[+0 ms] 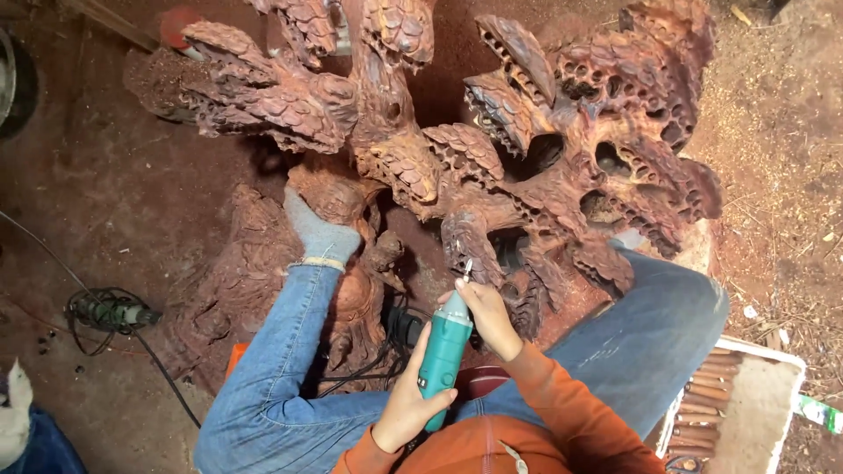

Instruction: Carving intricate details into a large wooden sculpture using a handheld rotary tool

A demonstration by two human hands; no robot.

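**Carving inspection: detail work under way**

The reddish wood carving (457, 132) on the floor already carries dense scale and honeycomb relief; lower portions near the person's socked foot (320, 233) look rougher, so finishing appears incomplete. Left hand (406, 411) clenches the green rotary tool (445, 344) at its rear. Right hand (488, 316) grips near the nose, bit touching the carving.

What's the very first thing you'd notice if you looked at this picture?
The big reddish wood carving fills the top and middle, covered in scale and honeycomb shapes. Just below it, the left hand and right hand hold a teal rotary tool with its tip against the carving. A leg in blue jeans with a grey sock rests against the wood on the left.
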